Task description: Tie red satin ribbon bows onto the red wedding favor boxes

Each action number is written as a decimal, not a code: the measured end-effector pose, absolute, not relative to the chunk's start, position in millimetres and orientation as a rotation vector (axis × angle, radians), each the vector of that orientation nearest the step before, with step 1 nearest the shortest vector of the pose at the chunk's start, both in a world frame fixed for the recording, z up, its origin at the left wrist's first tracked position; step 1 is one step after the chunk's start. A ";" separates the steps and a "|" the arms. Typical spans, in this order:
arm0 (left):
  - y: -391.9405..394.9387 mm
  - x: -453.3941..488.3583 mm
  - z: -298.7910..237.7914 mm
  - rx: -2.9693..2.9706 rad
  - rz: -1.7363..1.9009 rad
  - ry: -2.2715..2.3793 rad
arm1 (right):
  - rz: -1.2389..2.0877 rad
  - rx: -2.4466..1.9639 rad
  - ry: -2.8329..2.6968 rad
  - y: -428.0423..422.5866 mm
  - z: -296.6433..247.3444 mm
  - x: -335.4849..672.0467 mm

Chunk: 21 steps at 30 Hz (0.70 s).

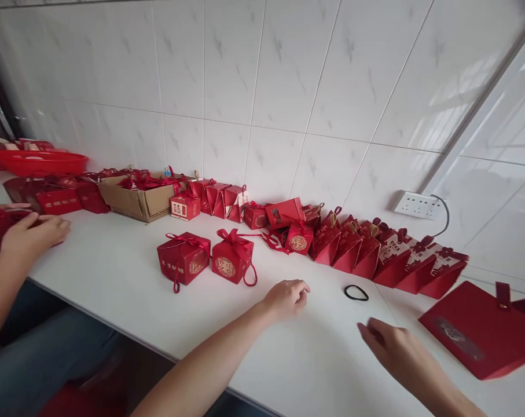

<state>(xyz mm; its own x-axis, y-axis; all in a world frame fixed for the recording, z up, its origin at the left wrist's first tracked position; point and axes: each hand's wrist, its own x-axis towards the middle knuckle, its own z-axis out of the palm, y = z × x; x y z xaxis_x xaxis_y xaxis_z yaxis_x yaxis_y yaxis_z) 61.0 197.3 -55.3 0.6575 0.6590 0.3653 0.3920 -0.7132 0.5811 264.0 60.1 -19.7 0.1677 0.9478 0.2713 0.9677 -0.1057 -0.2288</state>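
Observation:
My left hand (286, 299) hovers at or just above the white table, its fingers curled in and no object showing in them. To its left stand two red gift boxes: one with a ribbon bow and gold emblem (231, 258), the other (184, 259) with ribbon across its top. My right hand (388, 343) is loosely closed, with nothing visible in it; part of its fingers is hidden. Between and beyond my hands lies a black hair tie (356, 293). A large red bag-shaped box with a strap (479, 330) stands right of my right hand.
Along the tiled wall runs a row of red boxes (347, 246). A cardboard carton (134, 200) holds red ribboned items, and a red basin (39, 162) stands far left. Another person's hand (34, 234) touches a red item. A power strip (417, 205) is on the wall.

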 end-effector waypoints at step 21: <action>229.5 50.5 -52.5 2.266 0.998 0.902 | -0.046 -1.623 -1.746 144.3 -38.6 226.6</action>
